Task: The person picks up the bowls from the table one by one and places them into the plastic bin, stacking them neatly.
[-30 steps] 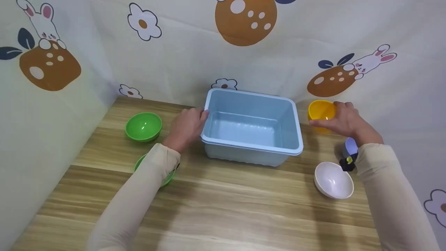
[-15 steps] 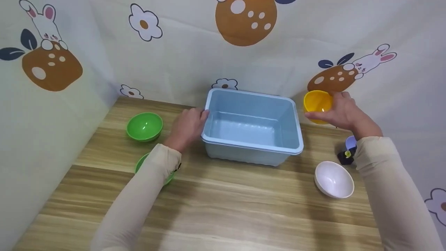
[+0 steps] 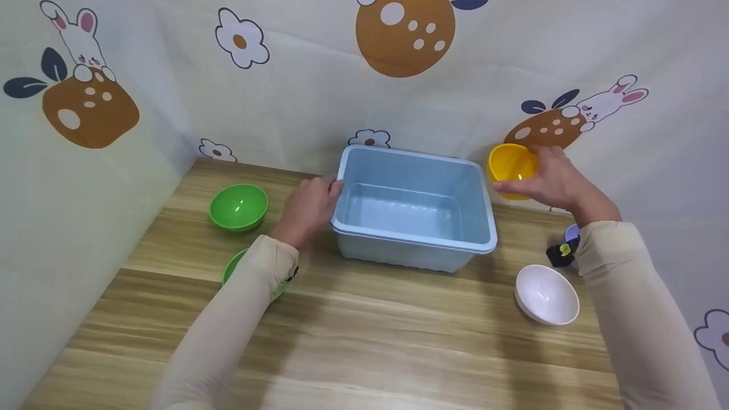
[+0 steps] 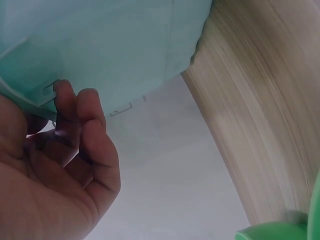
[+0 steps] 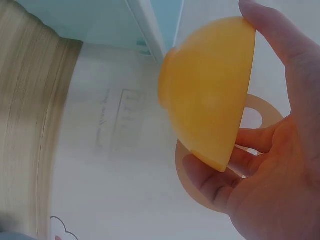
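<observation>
Wooden table (image 3: 364, 341) with blue bin (image 3: 413, 208), two green bowls (image 3: 238, 206), white bowl (image 3: 545, 294)

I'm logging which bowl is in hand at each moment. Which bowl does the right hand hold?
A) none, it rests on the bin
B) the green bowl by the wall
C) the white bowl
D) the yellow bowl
D: the right hand grips the yellow bowl by its rim, lifted just right of the blue bin; the white bowl sits on the table untouched.
</observation>
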Demonstrator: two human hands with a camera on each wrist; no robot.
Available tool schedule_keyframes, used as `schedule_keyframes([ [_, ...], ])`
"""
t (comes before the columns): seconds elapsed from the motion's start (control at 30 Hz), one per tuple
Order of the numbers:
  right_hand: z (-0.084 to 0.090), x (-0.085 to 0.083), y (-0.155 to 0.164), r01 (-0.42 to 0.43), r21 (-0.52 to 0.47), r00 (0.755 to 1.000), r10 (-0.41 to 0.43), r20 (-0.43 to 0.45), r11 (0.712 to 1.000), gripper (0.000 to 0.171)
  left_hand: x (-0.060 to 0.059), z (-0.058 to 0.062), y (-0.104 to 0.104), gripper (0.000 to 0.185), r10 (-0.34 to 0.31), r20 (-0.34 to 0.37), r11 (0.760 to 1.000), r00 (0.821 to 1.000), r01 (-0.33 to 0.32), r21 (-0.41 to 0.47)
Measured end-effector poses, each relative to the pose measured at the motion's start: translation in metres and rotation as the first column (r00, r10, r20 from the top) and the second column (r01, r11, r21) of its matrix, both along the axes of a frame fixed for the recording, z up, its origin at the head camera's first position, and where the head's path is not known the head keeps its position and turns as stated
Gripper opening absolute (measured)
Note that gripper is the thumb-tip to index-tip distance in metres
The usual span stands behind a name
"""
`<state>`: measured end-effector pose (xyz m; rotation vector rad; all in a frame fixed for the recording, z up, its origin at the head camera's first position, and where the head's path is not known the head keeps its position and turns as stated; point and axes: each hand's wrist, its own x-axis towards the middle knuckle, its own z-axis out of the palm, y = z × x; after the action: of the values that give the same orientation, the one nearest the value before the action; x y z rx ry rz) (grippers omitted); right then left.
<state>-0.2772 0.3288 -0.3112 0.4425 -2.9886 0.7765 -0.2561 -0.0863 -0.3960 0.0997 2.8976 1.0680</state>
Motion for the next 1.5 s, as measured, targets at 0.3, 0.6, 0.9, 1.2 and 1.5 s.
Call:
schedule_keyframes([
  [0.3,0.002,-0.001,-0.014,0.047,0.058,0.997,-0.050,0.067,0.997,0.085,-0.001,0.000,0.000,0.045,0.025,0.038,0.999,0.999,-0.026,0.031],
  [0.6,0.001,0.000,-0.026,0.067,0.069,0.992,-0.074,0.099,0.995,0.108,-0.001,-0.001,0.003,0.050,0.060,0.050,0.997,0.997,-0.062,0.047],
  [0.9,0.002,-0.005,-0.039,0.036,0.071,0.995,-0.042,0.095,0.997,0.102,-0.001,-0.001,0.003,0.056,0.085,0.050,0.996,0.995,-0.087,0.031],
  [1.2,-0.001,-0.008,-0.051,0.027,0.047,0.993,-0.032,0.117,0.999,0.110,-0.001,-0.002,-0.004,0.057,0.092,0.040,0.995,0.995,-0.094,0.040],
  [1.5,-0.007,-0.014,-0.063,-0.014,0.023,0.991,0.011,0.135,1.000,0.102,-0.001,-0.001,-0.004,0.061,0.073,0.003,0.995,0.997,-0.073,-0.068],
])
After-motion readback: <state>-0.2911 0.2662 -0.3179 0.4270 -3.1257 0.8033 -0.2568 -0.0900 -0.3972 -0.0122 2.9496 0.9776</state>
